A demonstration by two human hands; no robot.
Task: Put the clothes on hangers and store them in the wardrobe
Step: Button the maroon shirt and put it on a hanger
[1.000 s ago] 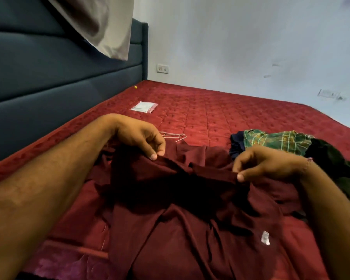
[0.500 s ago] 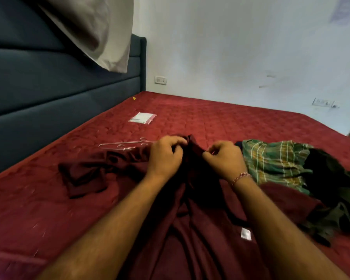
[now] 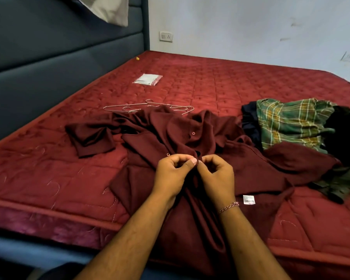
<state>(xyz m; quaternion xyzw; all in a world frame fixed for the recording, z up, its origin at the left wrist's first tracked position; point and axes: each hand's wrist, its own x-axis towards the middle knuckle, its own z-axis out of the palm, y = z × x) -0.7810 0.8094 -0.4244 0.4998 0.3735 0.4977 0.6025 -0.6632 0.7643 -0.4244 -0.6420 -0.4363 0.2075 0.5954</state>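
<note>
Now both hands are down on the maroon shirt [image 3: 190, 142], which lies spread and rumpled across the red mattress [image 3: 250, 87], its hem spilling over the near edge. The left hand [image 3: 172, 174] and right hand [image 3: 216, 174] meet at the button placket, each with thumb and fingers curled in, pinching the cloth at what looks like a button. This is soft, light, floppy fabric: it will sag and fold wherever it isn't held, so the collar and shoulders look like the best places to grip for threading a hanger. Just beyond the shirt's collar lie the thin wire hangers [image 3: 148, 107], touching its far edge. Right of the shirt sits a green plaid garment [image 3: 291, 120] with dark clothes [image 3: 343, 134] piled against it. No wardrobe is in view.
</note>
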